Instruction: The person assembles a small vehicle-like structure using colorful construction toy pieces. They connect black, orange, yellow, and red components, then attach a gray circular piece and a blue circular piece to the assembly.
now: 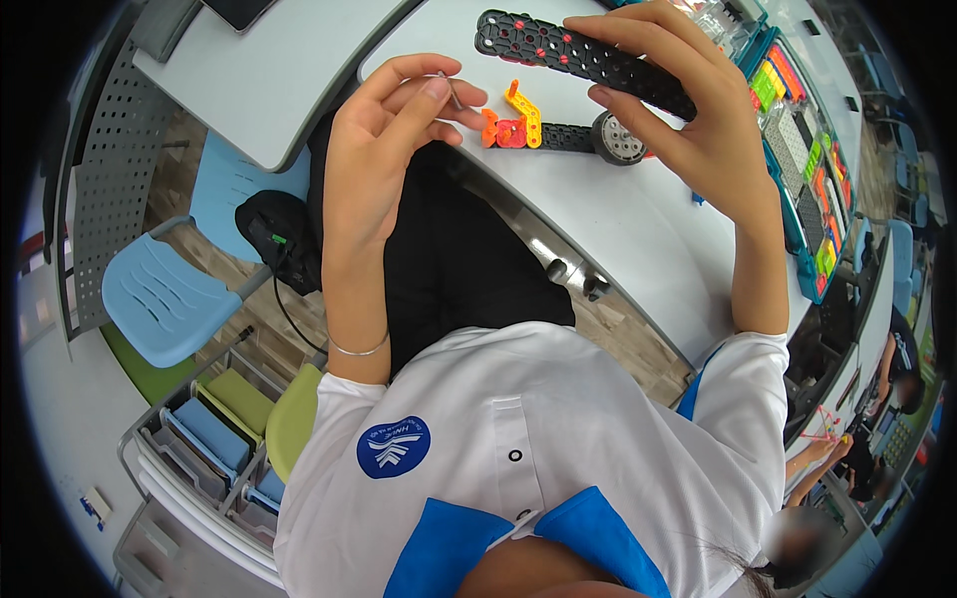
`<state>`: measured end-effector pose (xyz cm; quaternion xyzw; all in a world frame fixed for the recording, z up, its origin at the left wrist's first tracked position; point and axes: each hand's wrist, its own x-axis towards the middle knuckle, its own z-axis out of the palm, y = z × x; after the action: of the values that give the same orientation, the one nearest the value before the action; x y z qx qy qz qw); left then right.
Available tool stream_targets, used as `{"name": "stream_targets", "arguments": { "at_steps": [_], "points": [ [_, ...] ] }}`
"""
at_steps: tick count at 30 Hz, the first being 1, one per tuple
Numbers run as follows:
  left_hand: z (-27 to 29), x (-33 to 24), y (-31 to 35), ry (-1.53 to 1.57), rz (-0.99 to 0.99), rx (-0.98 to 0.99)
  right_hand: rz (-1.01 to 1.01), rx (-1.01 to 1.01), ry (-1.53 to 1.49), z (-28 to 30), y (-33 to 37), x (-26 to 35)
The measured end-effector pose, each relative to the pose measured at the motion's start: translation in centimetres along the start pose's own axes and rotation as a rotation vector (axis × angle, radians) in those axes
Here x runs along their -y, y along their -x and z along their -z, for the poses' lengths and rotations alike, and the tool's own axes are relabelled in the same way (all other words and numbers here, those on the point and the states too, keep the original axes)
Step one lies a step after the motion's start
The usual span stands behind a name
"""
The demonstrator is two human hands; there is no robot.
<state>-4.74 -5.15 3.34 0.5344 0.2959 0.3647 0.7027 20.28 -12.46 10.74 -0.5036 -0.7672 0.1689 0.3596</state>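
My left hand (384, 125) is raised over the table's near edge, its thumb and index finger pinching a thin grey metal rod (451, 90). To the right, my right hand (688, 110) grips a long black perforated building beam (588, 60) dotted with red and white pegs. Behind and below the hands, a small assembly lies on the table: a black beam (566, 138) with a grey-hubbed wheel (618, 140) at its right end. Orange and red pieces (508, 132) and a yellow angled piece (531, 120) sit at its left end, beside my left fingertips.
A teal case (819, 284) of colourful building parts lies along the table's right side. The white tabletop (638, 229) ends close to my lap. Blue chairs (169, 289) and a second white table (269, 80) stand to the left. Another person's hands (822, 448) work at the far right.
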Motion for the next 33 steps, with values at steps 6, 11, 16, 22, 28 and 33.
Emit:
{"name": "stream_targets", "arguments": {
  "at_steps": [6,11,16,22,28,33],
  "points": [
    [-0.4,-0.2,0.8,-0.013,-0.098,-0.101,0.011,0.004,0.03,0.1,0.0,0.2],
    [-0.6,-0.3,1.3,0.032,-0.129,-0.121,-0.02,0.006,-0.008,0.1,0.1,0.2],
    [-1.4,-0.4,1.3,-0.004,-0.164,-0.222,-0.069,0.003,-0.023,-0.1,0.3,0.1],
    [-0.3,0.6,1.2,-0.043,-0.061,-0.148,-0.096,0.017,0.058,-0.5,0.6,-0.4],
    [-1.4,2.1,1.7,-0.535,0.001,-0.091,-0.09,0.266,0.284,-2.8,1.9,-1.2],
    [-1.8,2.7,1.4,-0.709,0.026,0.009,-0.042,0.285,0.43,-4.0,2.4,-3.2]
  ]
}}
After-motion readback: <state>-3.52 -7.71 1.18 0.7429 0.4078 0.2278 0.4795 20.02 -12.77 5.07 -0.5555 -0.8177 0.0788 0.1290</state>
